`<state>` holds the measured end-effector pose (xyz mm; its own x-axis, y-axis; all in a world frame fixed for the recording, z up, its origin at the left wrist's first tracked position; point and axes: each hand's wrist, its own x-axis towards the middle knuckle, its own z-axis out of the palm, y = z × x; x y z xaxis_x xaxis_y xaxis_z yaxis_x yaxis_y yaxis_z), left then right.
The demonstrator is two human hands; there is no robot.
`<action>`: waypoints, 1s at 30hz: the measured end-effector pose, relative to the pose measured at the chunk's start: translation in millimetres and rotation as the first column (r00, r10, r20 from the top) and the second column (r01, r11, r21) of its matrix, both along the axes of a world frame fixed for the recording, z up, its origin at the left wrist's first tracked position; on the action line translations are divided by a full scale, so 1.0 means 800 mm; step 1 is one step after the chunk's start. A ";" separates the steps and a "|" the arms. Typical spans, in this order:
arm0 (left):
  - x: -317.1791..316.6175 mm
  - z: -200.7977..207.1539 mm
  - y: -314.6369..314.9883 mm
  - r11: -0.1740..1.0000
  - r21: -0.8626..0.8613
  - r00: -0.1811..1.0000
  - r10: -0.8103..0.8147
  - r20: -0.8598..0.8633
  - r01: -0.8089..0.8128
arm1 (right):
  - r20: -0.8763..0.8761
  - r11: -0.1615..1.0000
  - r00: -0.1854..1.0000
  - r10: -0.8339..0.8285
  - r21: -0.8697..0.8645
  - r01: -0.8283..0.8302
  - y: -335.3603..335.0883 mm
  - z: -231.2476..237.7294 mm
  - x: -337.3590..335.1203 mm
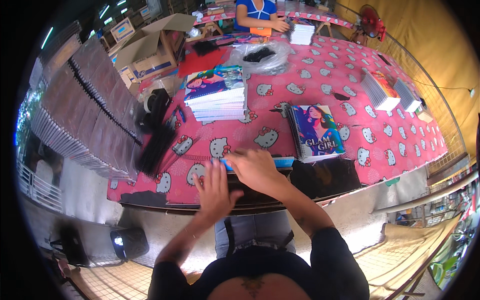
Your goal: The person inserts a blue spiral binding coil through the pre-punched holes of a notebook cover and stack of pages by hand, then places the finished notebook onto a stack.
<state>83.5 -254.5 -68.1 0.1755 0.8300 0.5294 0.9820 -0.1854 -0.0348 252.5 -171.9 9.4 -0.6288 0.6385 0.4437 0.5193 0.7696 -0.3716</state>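
Note:
At the near edge of the table a notebook [283, 162] with a blue cover shows almost edge-on. My right hand [256, 172] is closed over it, its fingers bent around the upper edge. Against the notebook's left end lies my left hand [218, 189], fingers stretched out and thumb apart. A thin dark spiral coil [192, 157] runs out leftward from beside my left fingertips; how far it is threaded into the notebook is hidden by my hands. Just right of them sits a small stack of spiral notebooks [318, 131] with a colourful cover.
A taller notebook stack [216, 102] stands farther back, left of centre. Black coils [159, 147] and a tape dispenser [154, 107] lie at left, beside large piled notebooks [82, 110]. Beyond are an open carton [155, 50], a plastic bag [260, 56] and another person [256, 17].

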 end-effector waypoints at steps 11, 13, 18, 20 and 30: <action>-0.009 0.033 0.027 0.986 0.151 0.983 0.089 -0.161 -0.065 | 0.098 0.998 0.993 -0.069 -0.007 0.070 -0.016 0.009 0.061; -0.005 0.041 0.015 0.998 -0.055 0.979 -0.016 -0.201 0.005 | 0.059 0.999 0.998 -0.026 -0.026 0.027 -0.010 0.011 0.062; -0.004 0.063 0.024 0.997 0.060 0.966 -0.033 -0.256 0.050 | 0.080 0.998 0.997 0.002 -0.069 0.003 -0.004 0.024 0.063; -0.003 0.083 0.030 0.999 -0.050 0.945 -0.024 -0.328 0.008 | 0.091 0.997 0.996 0.010 -0.076 -0.003 -0.005 0.021 0.063; 0.011 0.015 -0.007 0.866 -0.244 0.827 -0.493 -0.268 0.437 | 0.091 0.997 0.996 -0.001 -0.075 0.008 -0.002 0.013 0.071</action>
<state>92.6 -260.4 -56.1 0.6946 0.6768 0.2439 0.7193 -0.6479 -0.2506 309.5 -173.2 19.6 -0.6616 0.6706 0.3357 0.5566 0.7391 -0.3795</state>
